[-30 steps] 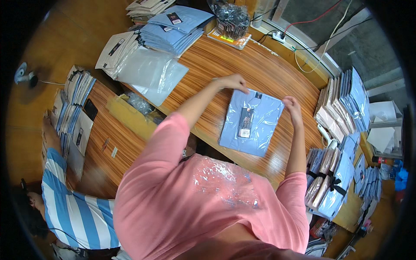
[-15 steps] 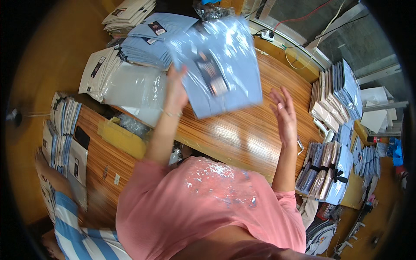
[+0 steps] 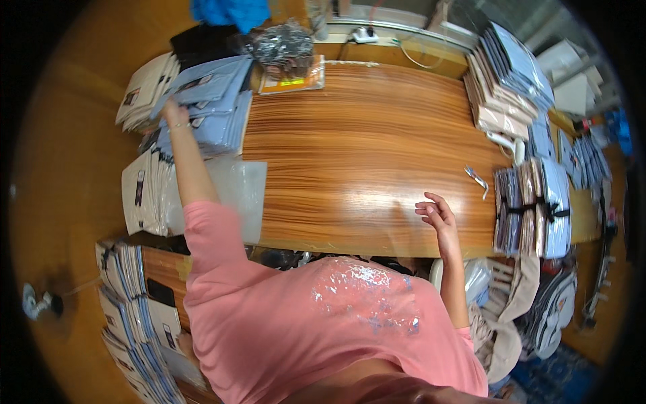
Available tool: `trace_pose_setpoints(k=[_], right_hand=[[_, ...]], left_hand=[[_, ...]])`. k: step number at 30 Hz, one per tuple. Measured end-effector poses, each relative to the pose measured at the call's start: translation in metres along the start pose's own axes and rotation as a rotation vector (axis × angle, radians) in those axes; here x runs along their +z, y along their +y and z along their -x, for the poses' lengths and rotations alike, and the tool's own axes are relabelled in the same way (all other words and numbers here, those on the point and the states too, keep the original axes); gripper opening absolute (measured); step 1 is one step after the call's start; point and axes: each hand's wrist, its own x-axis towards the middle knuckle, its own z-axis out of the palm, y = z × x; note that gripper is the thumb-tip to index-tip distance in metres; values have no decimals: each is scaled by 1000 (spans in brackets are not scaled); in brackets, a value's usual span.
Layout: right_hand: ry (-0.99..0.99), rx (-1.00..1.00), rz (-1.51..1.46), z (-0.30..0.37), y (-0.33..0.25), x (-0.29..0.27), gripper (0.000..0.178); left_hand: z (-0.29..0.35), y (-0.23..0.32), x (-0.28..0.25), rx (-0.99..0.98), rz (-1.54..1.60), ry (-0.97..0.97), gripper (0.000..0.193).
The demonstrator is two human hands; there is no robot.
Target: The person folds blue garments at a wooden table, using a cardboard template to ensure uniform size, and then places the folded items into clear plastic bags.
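Observation:
At the far left of the table my left hand grips the left edge of a folded light-blue garment with a dark label. That garment lies tilted on a stack of similar blue garments; my fingertips are partly blurred. My right hand hovers above the table's right front part, holding nothing, its fingers loosely bent and apart. Between that hand and the packed piles lies a small pair of snips. Clear plastic bags lie flat below my left forearm, beside a pile of cream garments.
Bagged beige and blue garments are piled at the back right. Nearer is a bundle tied with black ribbon. Crumpled clear plastic sits on an orange packet at the back. A co-worker's hand is by garment stacks lower left.
My left hand has moved from the table's middle to the left stack. The bagged blue garment it held is gone from mid-table. My right hand stays raised. The view has shifted.

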Motion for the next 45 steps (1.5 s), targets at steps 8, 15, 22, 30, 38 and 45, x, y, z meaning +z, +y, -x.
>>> trace_pose_setpoints(k=[8,15,22,30,38,45], right_hand=[[345,44,13,77,81,-52,48],[-258,175,318,134,117,-113,47],[119,473,-26,258,287,-251,45],[1180,728,-468,444,555,-331,30],[1553,803,-883,497,660,-394,31],[1307,455,-1010,400,673,-482,25]], left_hand=[[337,-86,163,926,-495,-295,90],[606,-140,188,-117,-717,-2298,67],[823,-151,210,-504,-493,-2985,67],[1036,-257,220,751,-843,-2950,54],[1149,-311,185,545,-910,-3229,55],[1142,-351,148,451,-1292,-3377,53]])
